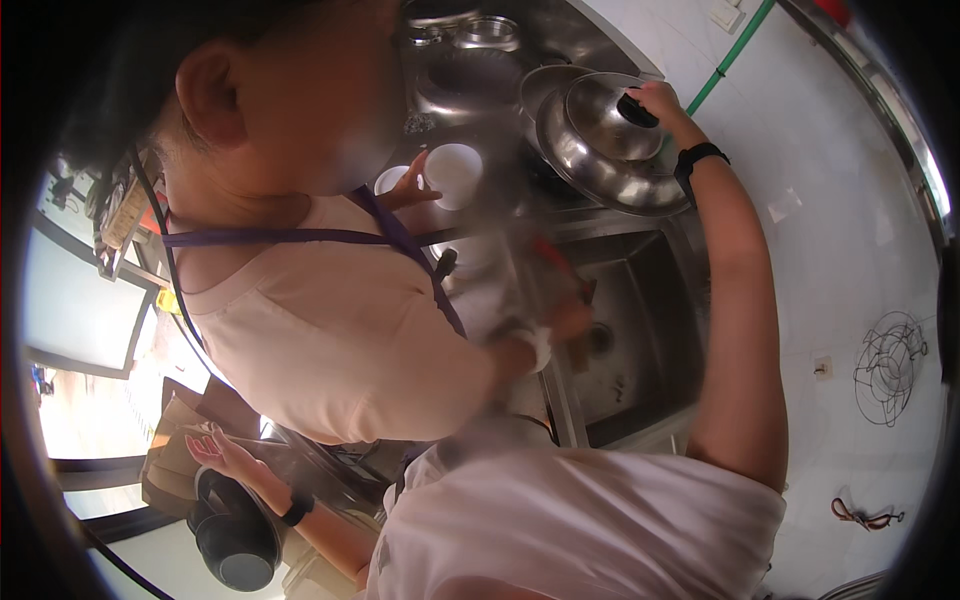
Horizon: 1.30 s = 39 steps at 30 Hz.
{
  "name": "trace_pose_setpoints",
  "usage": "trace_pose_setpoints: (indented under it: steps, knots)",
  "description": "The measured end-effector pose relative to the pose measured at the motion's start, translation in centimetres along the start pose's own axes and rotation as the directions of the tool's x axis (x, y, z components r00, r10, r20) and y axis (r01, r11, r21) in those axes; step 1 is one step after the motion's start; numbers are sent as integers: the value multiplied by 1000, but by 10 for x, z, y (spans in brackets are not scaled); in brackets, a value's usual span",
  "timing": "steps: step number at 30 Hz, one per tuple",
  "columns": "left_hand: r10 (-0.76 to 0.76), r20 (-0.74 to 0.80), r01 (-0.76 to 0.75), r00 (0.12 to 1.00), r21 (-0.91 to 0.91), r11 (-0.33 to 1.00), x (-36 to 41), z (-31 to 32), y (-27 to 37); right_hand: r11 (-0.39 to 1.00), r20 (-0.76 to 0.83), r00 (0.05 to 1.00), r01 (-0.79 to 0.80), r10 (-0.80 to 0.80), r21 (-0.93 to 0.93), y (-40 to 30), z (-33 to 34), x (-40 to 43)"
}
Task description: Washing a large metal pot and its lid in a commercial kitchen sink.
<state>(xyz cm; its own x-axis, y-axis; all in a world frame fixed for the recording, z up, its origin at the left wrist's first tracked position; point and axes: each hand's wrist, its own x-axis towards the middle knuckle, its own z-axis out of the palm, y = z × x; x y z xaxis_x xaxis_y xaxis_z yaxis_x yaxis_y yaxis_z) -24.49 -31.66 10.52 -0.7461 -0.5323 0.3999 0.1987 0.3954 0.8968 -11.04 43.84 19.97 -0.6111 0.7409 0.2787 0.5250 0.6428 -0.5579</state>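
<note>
My right hand (pixel 656 103), with a black band at its wrist, reaches to the upper right and grips the black knob (pixel 637 109) of a domed steel lid (pixel 596 112). The lid lies over a wide steel pan or larger lid (pixel 574 161) by the wall. My left hand (pixel 217 454) is at the lower left, palm up with its fingers apart and nothing in it. It is near a cardboard box (pixel 169 469) and above a dark pot (pixel 236 540).
A co-worker (pixel 330 330) leans in at the centre left, one hand (pixel 409 187) by white bowls (pixel 453 176), the other arm blurred near the steel sink (pixel 637 337). A steel basin (pixel 472 75) is at the top. A wire rack (pixel 890 367) and scissors (pixel 862 516) hang on the wall.
</note>
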Motion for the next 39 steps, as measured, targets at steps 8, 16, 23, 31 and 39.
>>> trace_pose_setpoints:
  steps: [8, 16, 23, 31, 39]
  knots:
    - [-98, -204, 113, 974, 60, 992, -24, -65, 4, 976, -34, 980, -197, 194, -94, 42, 72, 101]
    - [-67, -157, 84, 985, 107, 991, -47, -57, 24, 973, -79, 972, -216, 222, 75, 40, 91, 125]
    - [-115, -33, 113, 993, -59, 992, -45, -29, 5, 900, -105, 983, 96, -154, -424, 80, 58, 141]
    - [-115, 180, 149, 977, -192, 970, -36, 32, -1, 987, 175, 980, -113, 92, 113, 14, -15, -72]
    - [-126, 466, 247, 876, -209, 946, 25, 125, -28, 835, -283, 800, -432, 529, 340, -47, -73, -332]
